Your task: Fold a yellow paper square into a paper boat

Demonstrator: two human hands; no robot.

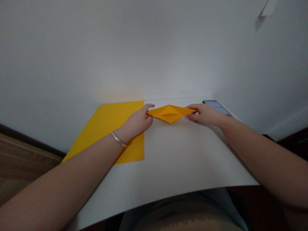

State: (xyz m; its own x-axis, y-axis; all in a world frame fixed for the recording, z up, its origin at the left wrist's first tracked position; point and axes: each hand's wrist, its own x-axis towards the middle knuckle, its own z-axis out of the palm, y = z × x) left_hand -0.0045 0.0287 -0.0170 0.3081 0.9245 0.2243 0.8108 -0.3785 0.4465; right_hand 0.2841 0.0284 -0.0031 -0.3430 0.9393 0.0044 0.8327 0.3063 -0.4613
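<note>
Pinching the folded yellow paper (169, 110) by opposite tips, our left hand (139, 120) and right hand (202, 113) hold it over the white table (187, 160), probably to keep it level. We leave its middle uncovered; a yellow sheet (117, 115) lies to our left, a phone (215, 105) near our right hand.

The folded paper (170, 110) is between the left hand (141, 120) and the right hand (202, 114), with one end in each, over the far part of the table (180, 160), near the wall (154, 48) behind it. To the left, the big sheet (115, 118) lies flat on the table, partly under the left arm, and a bracelet (117, 139) goes around that wrist. To the right, the phone (216, 106) lies at the table's far corner, just past the right hand and partly hidden by that arm.
</note>
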